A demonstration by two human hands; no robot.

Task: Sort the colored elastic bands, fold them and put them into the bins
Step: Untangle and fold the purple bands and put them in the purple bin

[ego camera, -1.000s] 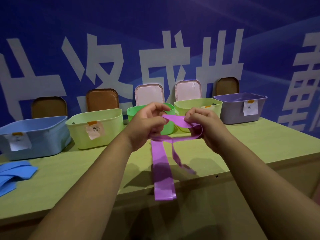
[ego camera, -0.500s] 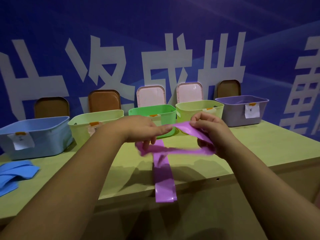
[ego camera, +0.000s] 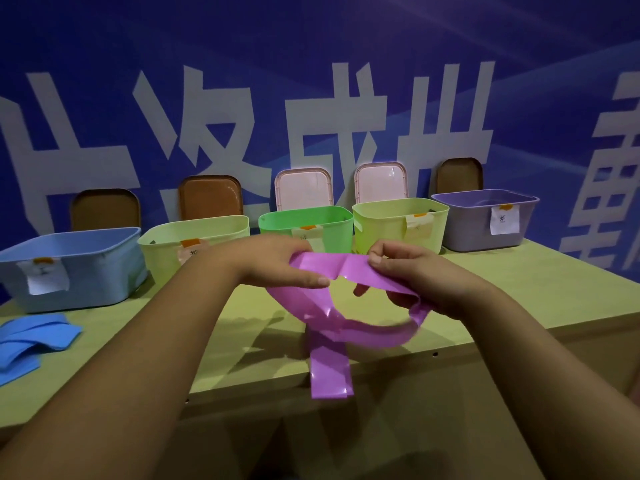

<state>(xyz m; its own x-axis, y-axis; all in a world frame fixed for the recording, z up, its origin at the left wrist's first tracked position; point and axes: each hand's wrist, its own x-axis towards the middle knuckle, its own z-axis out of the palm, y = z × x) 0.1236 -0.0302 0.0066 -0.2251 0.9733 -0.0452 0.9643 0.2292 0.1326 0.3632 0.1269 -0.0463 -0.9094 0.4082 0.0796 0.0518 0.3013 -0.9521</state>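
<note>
Both grips were clamped on the purple band, and the hold read as a fold in the making. The left grip pinched one end of a short flat stretch between thumb and fingers, while the right grip pressed its thumb on top of the other end with the fingers curled underneath, so the strip ran taut and level between them. Holding it up off the table probably let the slack hang free, so that a length could be measured off and doubled over. Below the two grips the rest of the band sagged in a wide loop: it came out from under the right grip, curved down and back toward the left, and crossed over itself. From that crossing a single tail dropped straight down, seemed to rest on the table and overhung its near edge. The band looked like a thin, broad, glossy ribbon, pale violet, with highlights along its creases and a square-cut end. It seemed limp and slippery, so I judged a firm pinch was needed to stop the layers sliding. Beyond the grips stood a row of open bins, and the lilac bin, far to the right of the right grip, looked the likely match for this colour. A loose pile of blue bands lay well out to the left of the left grip, apparently not yet sorted.
</note>
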